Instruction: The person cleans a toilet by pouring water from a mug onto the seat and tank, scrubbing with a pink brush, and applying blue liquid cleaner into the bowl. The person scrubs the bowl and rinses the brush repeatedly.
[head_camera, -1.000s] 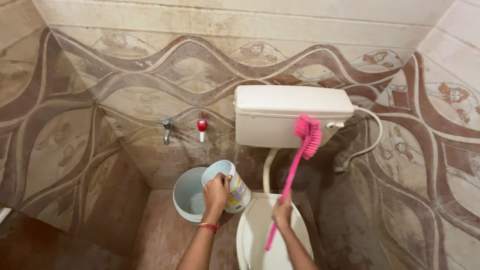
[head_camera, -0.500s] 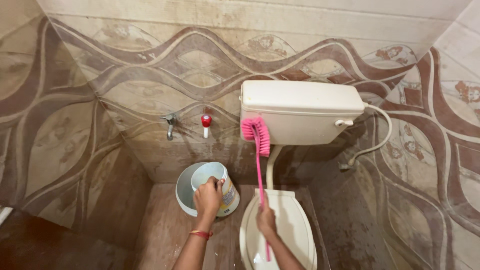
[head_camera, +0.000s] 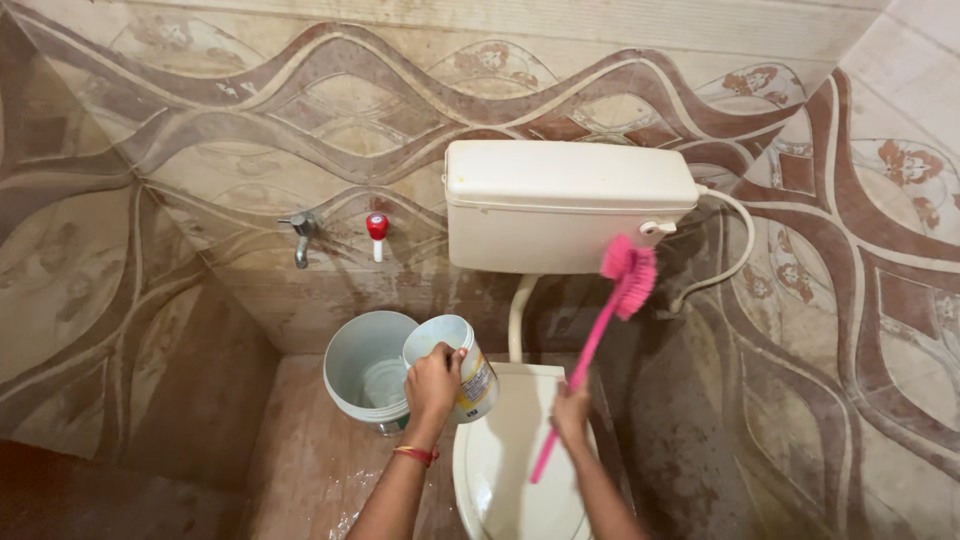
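Right hand (head_camera: 571, 413) is clenched round the lower part of the handle of a pink toilet brush (head_camera: 603, 322). The bristle head is raised against the lower right corner of the cream cistern (head_camera: 560, 205), just below its flush lever. The free tail of the handle points down over the closed toilet lid (head_camera: 500, 470).

Left hand (head_camera: 432, 383) grasps a small white tub (head_camera: 455, 360) by its side wall, fingers wrapped near the rim, mouth tilted toward the wall. The tub is held below and left of the cistern, just in front of a white bucket (head_camera: 365, 365) standing on the floor.

Handling judgement: the brush looks light, with a thin, stiff plastic handle and soft, springy bristles. A grip lower on the handle gives reach but less pressure at the head. The handle may be slippery if wet. The tub looks light and thin-walled and could flex if squeezed. Contents cannot be seen.

Also noted left of the cistern: a metal tap (head_camera: 301, 233) and a red-capped valve (head_camera: 377, 230) on the patterned tile wall.
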